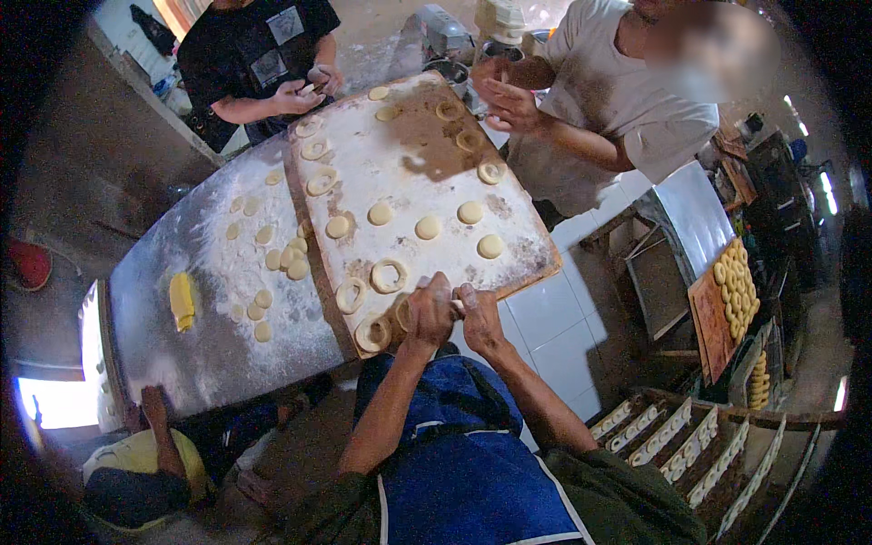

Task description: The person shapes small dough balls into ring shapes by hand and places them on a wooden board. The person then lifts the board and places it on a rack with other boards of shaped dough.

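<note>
— Two hands meet at the near edge of the wooden board (427, 182): what are they holding?
— A small piece of dough (457, 306), pinched between them. The left hand (429, 309) has its grip curled closed on one side, the right hand (480, 316) presses its fingers together on the other.
— And right around them?
— Dough rings (389, 274) lie just to the left on the floury board, more rings along its left and far edges, and flat dough discs (428, 227) across the middle.
— Further out?
— The board rests on a flour-dusted tabletop (173, 354) carrying loose discs and a yellow scraper (182, 301) at the left. Two other people stand at the far side, hands busy with dough. A tray of rings (734, 291) sits far right.
</note>
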The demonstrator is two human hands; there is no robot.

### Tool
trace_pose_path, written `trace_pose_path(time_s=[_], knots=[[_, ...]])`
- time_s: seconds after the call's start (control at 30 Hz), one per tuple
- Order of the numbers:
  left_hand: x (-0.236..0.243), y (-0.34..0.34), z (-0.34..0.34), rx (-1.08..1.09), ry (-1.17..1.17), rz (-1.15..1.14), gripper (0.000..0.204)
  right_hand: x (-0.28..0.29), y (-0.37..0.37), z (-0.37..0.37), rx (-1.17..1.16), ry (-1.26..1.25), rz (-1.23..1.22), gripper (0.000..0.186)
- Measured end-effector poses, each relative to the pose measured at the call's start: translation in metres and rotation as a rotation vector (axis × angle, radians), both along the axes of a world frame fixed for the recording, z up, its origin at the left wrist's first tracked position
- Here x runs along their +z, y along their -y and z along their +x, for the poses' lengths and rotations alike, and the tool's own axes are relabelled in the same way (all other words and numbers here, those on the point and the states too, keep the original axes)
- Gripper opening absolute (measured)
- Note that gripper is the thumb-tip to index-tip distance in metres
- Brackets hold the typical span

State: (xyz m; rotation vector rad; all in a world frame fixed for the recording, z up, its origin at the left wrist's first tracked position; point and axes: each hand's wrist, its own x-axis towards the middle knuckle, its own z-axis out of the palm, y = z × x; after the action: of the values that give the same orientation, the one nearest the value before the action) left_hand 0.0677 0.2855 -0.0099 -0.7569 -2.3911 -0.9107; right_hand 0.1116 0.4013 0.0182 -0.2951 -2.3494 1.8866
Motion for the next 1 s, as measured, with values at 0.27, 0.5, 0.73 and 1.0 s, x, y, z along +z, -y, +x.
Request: trace_pose_path(time_s=[0.27,0.5,0.73,1.0], knots=[[0.005,-0.004,0.000,-0.023,0.531,0.161,0.034,0.003,-0.013,0.009,0.008,-0.159,-0.093,0.037],[0.035,-0.023,-0.030,0.136,0.808,-0.231,0.039,0.008,-0.040,0.000,-0.105,0.079,0.451,0.049],[0.047,-0.003,-0.030,-0.145,0.560,-0.262,0.035,-0.005,-0.073,-0.020,-0.097,-0.105,0.741,0.048],[0.020,-0.002,-0.098,0.131,0.156,-0.368,0.034,-0.034,-0.090,-0.067,-0.025,-0.080,0.848,0.017]])
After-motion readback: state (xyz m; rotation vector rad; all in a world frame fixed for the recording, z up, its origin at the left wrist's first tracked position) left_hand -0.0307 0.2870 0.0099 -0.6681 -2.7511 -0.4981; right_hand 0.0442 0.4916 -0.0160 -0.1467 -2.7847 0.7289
